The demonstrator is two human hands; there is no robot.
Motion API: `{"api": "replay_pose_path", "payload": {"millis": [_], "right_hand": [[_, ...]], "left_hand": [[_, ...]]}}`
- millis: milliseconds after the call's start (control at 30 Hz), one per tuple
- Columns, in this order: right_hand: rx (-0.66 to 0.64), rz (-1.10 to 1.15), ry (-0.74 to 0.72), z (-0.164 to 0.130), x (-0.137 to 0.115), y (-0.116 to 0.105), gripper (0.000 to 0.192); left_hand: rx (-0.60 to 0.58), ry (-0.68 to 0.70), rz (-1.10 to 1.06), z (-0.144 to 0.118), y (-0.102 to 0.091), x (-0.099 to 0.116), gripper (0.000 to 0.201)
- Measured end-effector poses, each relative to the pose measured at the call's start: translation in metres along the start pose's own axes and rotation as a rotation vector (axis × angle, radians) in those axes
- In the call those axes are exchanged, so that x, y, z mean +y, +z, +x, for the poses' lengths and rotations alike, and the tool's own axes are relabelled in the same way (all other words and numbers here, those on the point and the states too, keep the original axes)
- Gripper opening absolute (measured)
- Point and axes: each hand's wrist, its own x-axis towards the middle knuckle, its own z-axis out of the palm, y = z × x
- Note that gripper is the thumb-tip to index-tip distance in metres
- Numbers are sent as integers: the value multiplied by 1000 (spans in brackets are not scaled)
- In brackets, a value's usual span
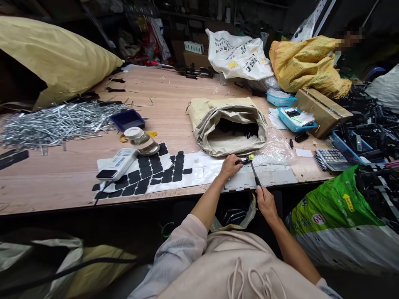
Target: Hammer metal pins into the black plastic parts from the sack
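My left hand (230, 167) is closed on a small black part (242, 161) at the front of the table; its exact kind is too small to tell. Wrapped round the dark grip of a small hammer (254, 171) is my right hand (266, 201). The hammer's yellowish head lies over or against the outer end of the black part; I cannot tell whether they touch. Beneath both is a pale flat board (274, 175) along the table edge. Just beyond my hands a beige sack (199, 120) lies with its mouth toward me, several dark pieces inside.
Black adhesive pads (145, 170) on white sheets lie left, beside a white power strip (118, 164) and a jar (141, 141). Metal rods (59, 124) are heaped far left. Blue baskets (296, 118), a calculator (333, 158) and a green-white bag (330, 207) stand right.
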Motion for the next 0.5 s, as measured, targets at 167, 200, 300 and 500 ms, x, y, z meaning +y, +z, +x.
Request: {"api": "replay_pose_path", "payload": {"millis": [167, 200, 300, 500], "right_hand": [[0, 8, -19, -2, -4, 0, 58], [-8, 5, -27, -2, -5, 1, 58], [-48, -16, -29, -4, -5, 5, 57], [-1, -15, 12, -6, 7, 0, 60]], "left_hand": [[1, -1, -9, 1, 1, -1, 20], [2, -3, -11, 1, 1, -1, 20], [0, -10, -9, 1, 0, 0, 21], [-6, 0, 3, -1, -1, 1, 19]]}}
